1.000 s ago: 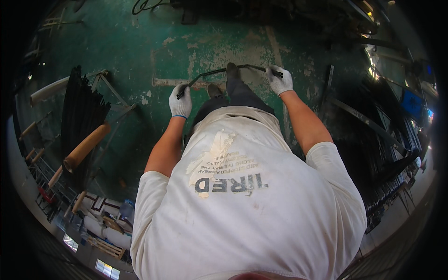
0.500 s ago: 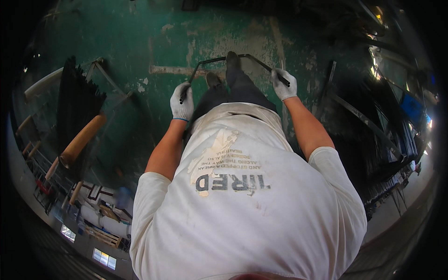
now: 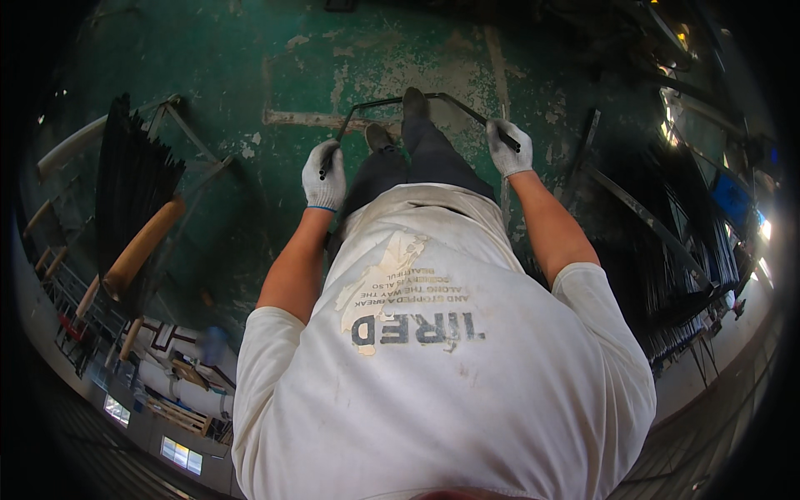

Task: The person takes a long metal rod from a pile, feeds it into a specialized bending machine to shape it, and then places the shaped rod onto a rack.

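A thin black metal tube (image 3: pixel 379 104), bent at two corners into a wide U, is held out in front of my body. My left hand (image 3: pixel 323 177), in a white knit glove, is closed around one leg of it, close to that leg's end. Around the other leg, my right hand (image 3: pixel 509 149) is also closed, gloved the same way. Both cut ends of the tube point back toward me. Its middle stretch crosses over my dark shoes, well above or near the floor; the height is hard to judge.
On the left, a rack with padded, tan-wrapped bars (image 3: pixel 143 248) carries a bundle of black tubes (image 3: pixel 133 179). To the right, another metal frame (image 3: pixel 650 212) holds many dark tubes (image 3: pixel 667 250). Worn green floor (image 3: pixel 400 42) stretches ahead. Wooden pallets (image 3: pixel 179 415) lie far back left.
My grip on both legs of the bent tube stays the same. The racks on the left have shifted slightly left in view as I walk or turn a little.
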Tool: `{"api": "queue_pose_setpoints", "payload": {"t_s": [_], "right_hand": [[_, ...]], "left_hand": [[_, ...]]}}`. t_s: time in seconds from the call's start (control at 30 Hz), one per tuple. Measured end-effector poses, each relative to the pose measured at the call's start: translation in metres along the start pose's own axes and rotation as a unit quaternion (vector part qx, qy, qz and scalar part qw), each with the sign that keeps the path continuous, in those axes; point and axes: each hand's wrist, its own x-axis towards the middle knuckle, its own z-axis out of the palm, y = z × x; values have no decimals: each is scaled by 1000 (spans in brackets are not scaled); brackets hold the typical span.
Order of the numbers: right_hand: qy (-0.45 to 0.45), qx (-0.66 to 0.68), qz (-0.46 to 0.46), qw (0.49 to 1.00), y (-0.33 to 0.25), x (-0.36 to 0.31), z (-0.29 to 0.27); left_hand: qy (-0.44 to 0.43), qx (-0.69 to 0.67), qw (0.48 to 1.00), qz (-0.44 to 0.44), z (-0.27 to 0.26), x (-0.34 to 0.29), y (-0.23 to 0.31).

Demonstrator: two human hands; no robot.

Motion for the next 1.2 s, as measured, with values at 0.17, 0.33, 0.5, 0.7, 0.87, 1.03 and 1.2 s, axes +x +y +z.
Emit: {"api": "queue_pose_setpoints", "payload": {"t_s": [0.17, 0.33, 0.5, 0.7, 0.87, 1.03, 1.2], "right_hand": [[1, 20, 10, 1000, 4, -1, 1], [7, 116, 33, 993, 0, -4, 2], [0, 40, 13, 999, -9, 7, -3], [7, 51, 18, 998, -15, 6, -2], [10, 67, 33, 997, -18, 8, -1], [21, 27, 11, 999, -32, 23, -14], [7, -26, -14, 1000, -52, 37, -23]], "left_hand": [[-9, -19, 1000, -15, 0, 3, 10], [-19, -25, 999, -16, -3, 6, 7], [-25, -69, 996, -55, -1, 11, -2], [-45, -47, 997, -38, -3, 21, -4], [-51, -30, 997, -43, -3, 27, -4], [-47, -10, 998, -45, -6, 42, -2], [-15, -44, 962, -268, -26, 65, -11]]}}
